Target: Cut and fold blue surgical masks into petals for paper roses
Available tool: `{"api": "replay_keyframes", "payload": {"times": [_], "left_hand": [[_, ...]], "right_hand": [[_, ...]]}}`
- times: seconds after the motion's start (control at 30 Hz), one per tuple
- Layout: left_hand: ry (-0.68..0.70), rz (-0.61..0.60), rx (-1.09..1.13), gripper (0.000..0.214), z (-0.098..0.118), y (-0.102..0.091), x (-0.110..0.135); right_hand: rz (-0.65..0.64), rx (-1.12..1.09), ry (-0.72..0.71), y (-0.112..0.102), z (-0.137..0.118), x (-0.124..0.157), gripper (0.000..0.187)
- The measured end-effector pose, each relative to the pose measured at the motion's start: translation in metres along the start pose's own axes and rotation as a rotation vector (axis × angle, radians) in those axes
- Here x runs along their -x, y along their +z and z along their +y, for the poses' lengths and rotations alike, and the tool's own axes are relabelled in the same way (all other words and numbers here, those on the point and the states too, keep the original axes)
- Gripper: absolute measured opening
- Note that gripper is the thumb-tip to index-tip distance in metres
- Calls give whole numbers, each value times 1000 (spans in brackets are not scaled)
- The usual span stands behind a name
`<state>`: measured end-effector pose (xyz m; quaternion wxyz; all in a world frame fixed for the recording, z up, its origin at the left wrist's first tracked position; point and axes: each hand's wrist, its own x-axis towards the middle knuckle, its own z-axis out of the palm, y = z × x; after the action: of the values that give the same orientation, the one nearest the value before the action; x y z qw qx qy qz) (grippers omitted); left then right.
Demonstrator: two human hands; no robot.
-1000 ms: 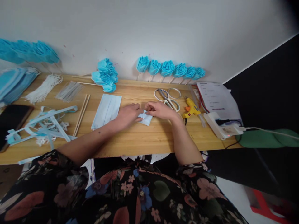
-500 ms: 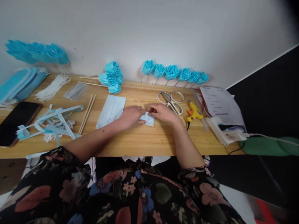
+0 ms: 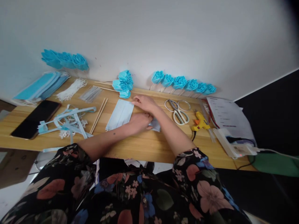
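My left hand (image 3: 140, 123) rests on the wooden table, its fingers bent over the edge of a small folded piece of pale blue mask fabric (image 3: 155, 126). Part of that piece is hidden under the hand and my right forearm. Crossing above it, my right hand (image 3: 145, 103) reaches left, fingers slightly apart, with its fingertips at the upper right corner of a flat pale blue mask sheet (image 3: 120, 113). The sheet lies pleated on the table, and my left wrist covers its lower right part.
Blue fabric flowers (image 3: 179, 82) on sticks lean along the wall, with a flower bunch (image 3: 125, 84) nearer. Scissors (image 3: 178, 115), a yellow glue gun (image 3: 200, 122) and a power strip (image 3: 227, 143) lie right. Wooden sticks (image 3: 98, 116), cut strips (image 3: 77, 119), a phone (image 3: 36, 119) and stacked masks (image 3: 43, 85) lie left.
My right hand has left the small folded piece and moved left to the flat sheet's corner. My left hand stays at the folded piece. The whole view has shifted slightly.
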<state>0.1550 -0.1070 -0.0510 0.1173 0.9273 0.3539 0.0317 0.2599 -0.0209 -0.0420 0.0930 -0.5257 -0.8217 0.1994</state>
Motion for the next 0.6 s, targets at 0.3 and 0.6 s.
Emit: {"api": "replay_keyframes", "payload": {"times": [0.3,0.6], "left_hand": [[33,58,-17,40,-5,9,-2],[37,93,-9,31,-6,12,-1]], "right_hand": [[13,-173,-80,15,3,-13,15],[303,-478,-79,2,24,36,35]]}}
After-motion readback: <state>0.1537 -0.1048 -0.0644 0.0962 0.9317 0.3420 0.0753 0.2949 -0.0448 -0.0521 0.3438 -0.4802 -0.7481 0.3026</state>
